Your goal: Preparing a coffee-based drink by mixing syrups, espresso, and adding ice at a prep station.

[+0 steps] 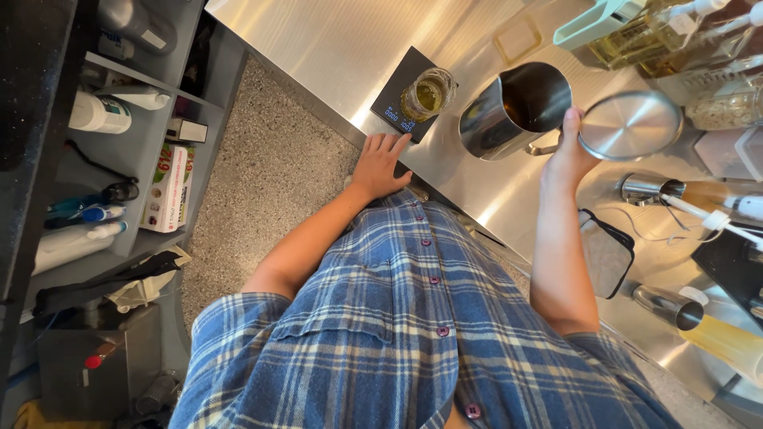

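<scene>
Worktop: a brushed stainless-steel counter ran across the upper part of the view, above a speckled grey floor. To the left stood grey open shelving with white bottles, a red-and-white box and markers.

Left hand: laid flat on the counter's edge, fingers spread, holding nothing, just beside a small black digital scale. On the scale stood a clear glass jar of yellowish liquid.

Right hand: closed around the handle of a round stainless-steel lid, thumb raised along its rim; the lid was held tilted, just beside a large stainless-steel pitcher that stood open on the counter with dark liquid inside.

Further items: a mint-green plastic tool and clear bottles of pale liquid at the upper right; a grey mesh pouch with black trim near the right forearm; metal-capped bottles of amber liquid lying at the right edge.

Person: wore a blue plaid buttoned shirt, sleeves short.
</scene>
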